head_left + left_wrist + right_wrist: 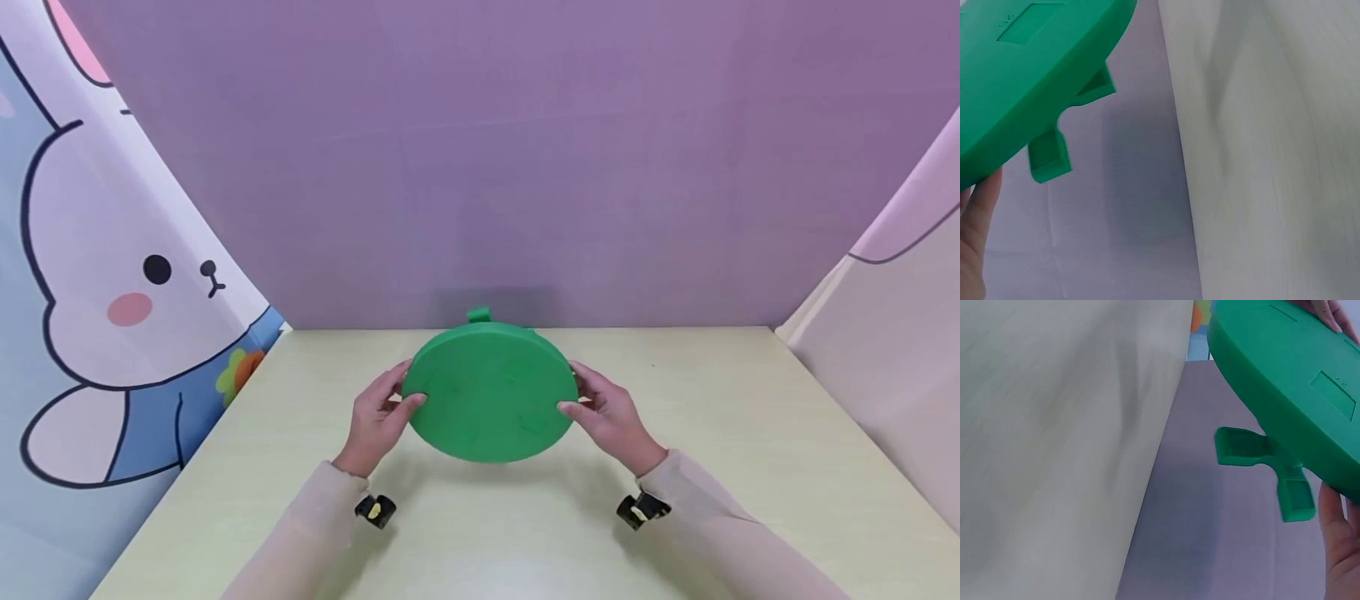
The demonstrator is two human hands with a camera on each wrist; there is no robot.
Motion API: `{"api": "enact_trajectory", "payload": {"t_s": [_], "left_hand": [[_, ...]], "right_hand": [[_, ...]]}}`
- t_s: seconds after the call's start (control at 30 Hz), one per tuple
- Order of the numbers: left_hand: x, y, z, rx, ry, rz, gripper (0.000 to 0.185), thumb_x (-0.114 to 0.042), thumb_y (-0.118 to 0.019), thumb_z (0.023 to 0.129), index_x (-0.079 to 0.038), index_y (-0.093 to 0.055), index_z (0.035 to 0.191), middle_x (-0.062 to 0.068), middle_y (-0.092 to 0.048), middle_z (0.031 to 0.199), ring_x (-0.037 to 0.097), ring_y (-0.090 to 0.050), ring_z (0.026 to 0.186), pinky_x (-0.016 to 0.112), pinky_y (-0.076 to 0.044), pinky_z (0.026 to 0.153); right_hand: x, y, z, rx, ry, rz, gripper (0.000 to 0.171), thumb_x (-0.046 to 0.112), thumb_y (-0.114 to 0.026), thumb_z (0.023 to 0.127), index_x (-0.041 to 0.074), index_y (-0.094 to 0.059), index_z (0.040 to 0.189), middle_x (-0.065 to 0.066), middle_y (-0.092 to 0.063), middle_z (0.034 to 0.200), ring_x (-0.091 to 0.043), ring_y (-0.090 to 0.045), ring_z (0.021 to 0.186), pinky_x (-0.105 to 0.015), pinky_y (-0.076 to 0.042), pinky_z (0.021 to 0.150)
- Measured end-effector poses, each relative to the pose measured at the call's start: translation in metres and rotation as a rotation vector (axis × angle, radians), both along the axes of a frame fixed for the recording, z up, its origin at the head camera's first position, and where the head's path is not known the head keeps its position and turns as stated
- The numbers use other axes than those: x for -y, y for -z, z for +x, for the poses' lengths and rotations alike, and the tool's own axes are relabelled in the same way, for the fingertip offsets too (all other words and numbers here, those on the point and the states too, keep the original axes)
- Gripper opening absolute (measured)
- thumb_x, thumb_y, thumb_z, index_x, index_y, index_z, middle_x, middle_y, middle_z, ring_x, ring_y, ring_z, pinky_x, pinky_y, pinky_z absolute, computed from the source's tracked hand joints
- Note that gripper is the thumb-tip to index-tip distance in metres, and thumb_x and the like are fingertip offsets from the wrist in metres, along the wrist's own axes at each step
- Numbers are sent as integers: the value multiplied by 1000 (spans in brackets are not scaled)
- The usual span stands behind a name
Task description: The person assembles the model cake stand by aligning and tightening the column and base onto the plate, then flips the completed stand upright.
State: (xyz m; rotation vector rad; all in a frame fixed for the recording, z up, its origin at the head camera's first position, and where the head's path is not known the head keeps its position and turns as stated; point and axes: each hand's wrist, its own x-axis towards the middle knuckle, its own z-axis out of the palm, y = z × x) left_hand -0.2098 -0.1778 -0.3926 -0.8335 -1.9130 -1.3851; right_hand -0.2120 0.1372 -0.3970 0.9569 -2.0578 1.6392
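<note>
A green round plastic disc with a thick rim is held up over the table, its broad face tilted toward me. My left hand grips its left edge, thumb on the face and fingers behind the rim. At the opposite edge my right hand pinches it the same way. Both wrist views show shallow rectangular recesses in the disc's face. Short green hollow-ended prongs stick out from its far side; in the head view only a small green tab shows above the rim.
Beneath the disc lies a pale wood-grain table. A purple cloth wall rises at its back edge. Cloth with a printed cartoon rabbit hangs on the left, and a pale cloth on the right. Small black devices sit at both wrists.
</note>
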Motion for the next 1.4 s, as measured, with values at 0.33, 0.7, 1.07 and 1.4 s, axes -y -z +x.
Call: {"api": "enact_trajectory", "payload": {"t_s": [0.33, 0.7, 1.07, 1.4], "left_hand": [[-6, -4, 7, 179, -39, 46, 44, 17, -64, 81, 15, -53, 124, 6, -60, 84, 1, -54, 71, 15, -46, 55], [-6, -11, 11, 363, -44, 64, 44, 13, -63, 85, 14, -51, 127, 16, -57, 87, 4, -51, 66, 17, -46, 56], [-8, -21, 10, 733, -4, 156, 50, 3, -61, 91, 3, -47, 138, 5, -55, 87, 7, -57, 67, 22, -52, 54], [-4, -35, 8, 953, 120, 176, 61, 6, -58, 91, -1, -35, 147, 9, -54, 94, 11, -65, 71, 32, -57, 59]], "right_hand": [[2, 0, 5, 60, -6, -61, 57, -21, -55, 84, -18, -34, 138, -30, -57, 96, -3, -59, 85, -18, -52, 67], [-2, -1, 7, 187, -10, -35, 55, -14, -56, 89, -12, -36, 140, -22, -59, 99, -8, -60, 77, -25, -54, 61], [0, -7, 7, 336, -25, -102, 51, -8, -53, 92, -12, -36, 140, -9, -57, 92, -10, -58, 72, -27, -53, 53], [1, -17, 5, 603, -33, -177, 56, -4, -52, 92, -6, -31, 145, -8, -52, 96, -11, -59, 76, -25, -53, 53]]}}
